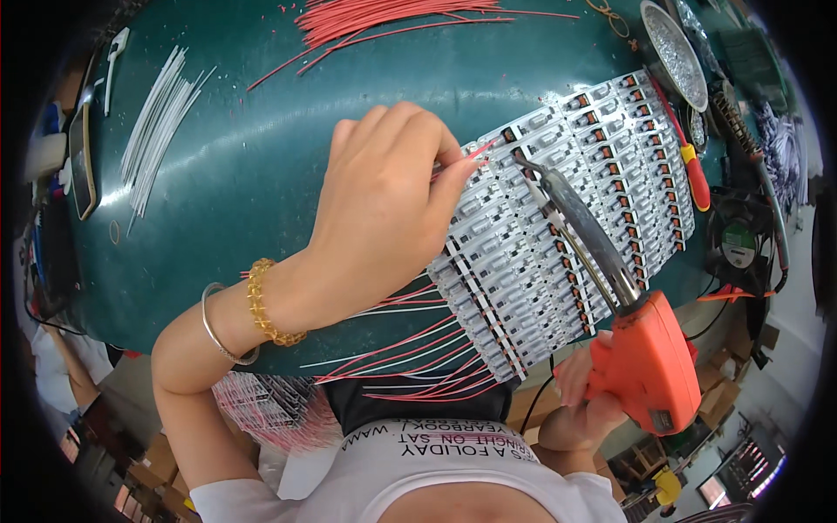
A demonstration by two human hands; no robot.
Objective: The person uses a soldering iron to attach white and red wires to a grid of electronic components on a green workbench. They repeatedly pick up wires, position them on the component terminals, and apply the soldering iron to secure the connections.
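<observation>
Red wire [471, 157], a short thin length, is pinched between the fingertips of the left hand [384, 200], its free end touching the upper left corner of a panel of white circuit-board strips [558, 227] that lies slanting across the green table [261, 174]. That hand is curled nearly shut, fingers bunched together over the wire and knuckles up, and it covers the panel's left edge; a beaded gold bracelet [266, 305] and a plain silver bangle [218, 327] sit on its wrist. The strips carry rows of small dark and orange components, and many red and white leads [410, 357] already hang from the panel's lower left edge toward the person's body. The right hand [575, 392] is wrapped closed around the grip of an orange soldering gun [645, 357], whose long metal barrel [575, 227] reaches up and left over the strips, its tip just to the right of the wire's end and very near it; whether they touch cannot be told. Farther out, a bundle of loose red wires [384, 17] lies at the table's top edge, and a bundle of white wires [157, 122] lies at the upper left, well apart from both hands. A red and yellow screwdriver [689, 157] lies just beside the panel's right edge, a round metal dish [676, 52] sits above it, and a small black fan [737, 235] stands at the far right.
</observation>
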